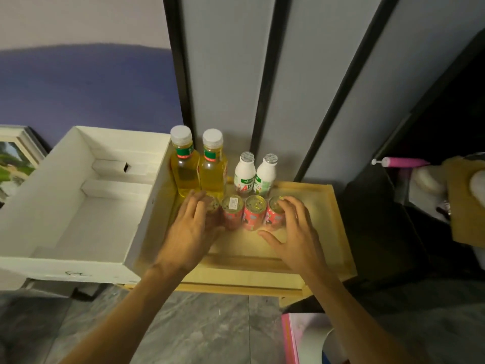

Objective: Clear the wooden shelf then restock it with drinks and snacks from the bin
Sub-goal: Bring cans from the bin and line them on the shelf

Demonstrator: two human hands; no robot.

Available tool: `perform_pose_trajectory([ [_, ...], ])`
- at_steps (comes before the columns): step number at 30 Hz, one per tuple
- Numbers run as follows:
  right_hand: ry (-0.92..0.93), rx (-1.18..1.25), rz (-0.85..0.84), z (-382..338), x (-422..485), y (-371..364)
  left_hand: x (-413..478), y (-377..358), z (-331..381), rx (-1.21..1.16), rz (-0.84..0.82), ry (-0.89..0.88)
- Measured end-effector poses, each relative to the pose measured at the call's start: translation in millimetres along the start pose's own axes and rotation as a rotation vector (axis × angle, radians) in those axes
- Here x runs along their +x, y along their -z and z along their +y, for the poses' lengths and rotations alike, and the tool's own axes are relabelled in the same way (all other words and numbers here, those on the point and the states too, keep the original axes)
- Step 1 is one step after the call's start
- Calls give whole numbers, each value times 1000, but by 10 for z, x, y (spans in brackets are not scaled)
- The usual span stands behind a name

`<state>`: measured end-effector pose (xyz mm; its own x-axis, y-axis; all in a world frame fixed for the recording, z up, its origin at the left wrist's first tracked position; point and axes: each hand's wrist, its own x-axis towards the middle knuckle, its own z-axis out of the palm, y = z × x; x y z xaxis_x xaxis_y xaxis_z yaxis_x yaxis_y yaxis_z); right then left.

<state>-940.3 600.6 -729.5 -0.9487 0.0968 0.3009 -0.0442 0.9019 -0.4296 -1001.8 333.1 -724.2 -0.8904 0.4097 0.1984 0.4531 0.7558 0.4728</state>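
Right, restocking looks well underway: the shallow pale wooden shelf tray (pixel 325 206) holds two tall yellow-liquid bottles with white caps (pixel 198 166) at the back left, two small white milk-style bottles with foil lids (pixel 256 172) beside them, and a row of four short red drink cans (pixel 242 212) in front. The white cardboard bin (pixel 78 206) sits touching the shelf's left edge and looks empty from here. Left hand (pixel 194 227) is spread open, fingers resting against the leftmost can; right hand (pixel 291 227) is likewise open, fingertips on the top and side of the rightmost can. Neither has a closed grip on anything. My read: they're squaring up the can row. Best done by pressing inward evenly from both ends, low on the can bodies rather than the tops, so none tips back into the bottles. Keep the row parallel to the front lip.
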Motion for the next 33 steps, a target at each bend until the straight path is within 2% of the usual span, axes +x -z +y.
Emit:
perform_pose_trajectory([
  [4, -82, -45, -112, -256, 88, 779, 22, 648, 522, -26, -77, 89],
  [10, -195, -49, -269, -939, 700, 2481, 421, 2172, 1192, 12, -39, 71],
  [14, -185, -118, -259, -1527, 998, 3545, 545, 3310, 1576, 45, -10, 105],
  [18, -155, -145, -212, -2053, 1070, 4306, 474, 4239, 1859, 50, 57, 135],
  [24, -73, -101, -148, -2572, 1038, 4803, 189, 5016, 2184, 104, 145, 147],
  [33, 222, -62, -245, -3342, 1226, 4590, -764, 5444, 2006, 165, 313, 304],
])
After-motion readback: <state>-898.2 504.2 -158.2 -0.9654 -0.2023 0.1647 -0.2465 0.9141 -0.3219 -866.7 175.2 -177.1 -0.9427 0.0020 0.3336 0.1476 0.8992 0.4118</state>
